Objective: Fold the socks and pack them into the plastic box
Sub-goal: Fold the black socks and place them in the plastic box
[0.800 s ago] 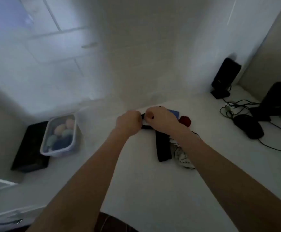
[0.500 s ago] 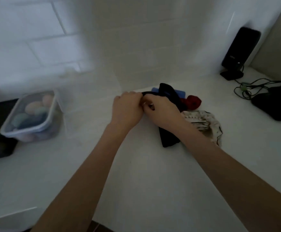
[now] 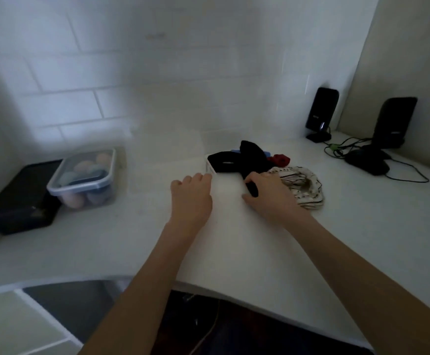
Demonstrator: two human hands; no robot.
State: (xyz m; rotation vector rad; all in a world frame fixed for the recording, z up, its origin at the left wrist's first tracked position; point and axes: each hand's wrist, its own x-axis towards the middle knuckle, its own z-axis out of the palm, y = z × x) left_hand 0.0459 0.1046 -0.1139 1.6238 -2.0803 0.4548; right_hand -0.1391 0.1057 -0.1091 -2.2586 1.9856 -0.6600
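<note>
**Hands at the sock pile on the white worktop**

The left hand (image 3: 192, 198) rests knuckles-up on the worktop (image 3: 234, 252), fingers curled loosely, its fingertips touching the edge of a white sock (image 3: 210, 169) that lies just in front of the black socks; whether it actually pinches that edge cannot be told. The right hand (image 3: 270, 198) lies just beside it, and its grip is clenched on the near end of a black sock (image 3: 252, 187), thumb spread flat on the surface.

The rest of the black socks (image 3: 237, 160) lie in a tangled heap toward the back edge of the worktop, near the tiled wall (image 3: 106, 98). A blue sock (image 3: 235, 150) peeks out behind them, a red sock (image 3: 280, 160) sits at their right, and a cream patterned sock (image 3: 303, 188) lies bunched just right of the right hand, touching the wrist.

The plastic box (image 3: 83, 180) stands well apart at the left end of the worktop, close to the back wall, with several rolled pastel socks (image 3: 85, 166) inside. It leans against a black case (image 3: 16, 198) at the left edge.

At the back right corner stand two black speakers (image 3: 322, 114), with a computer mouse (image 3: 367, 162) and cables (image 3: 341, 149) in front of them.
</note>
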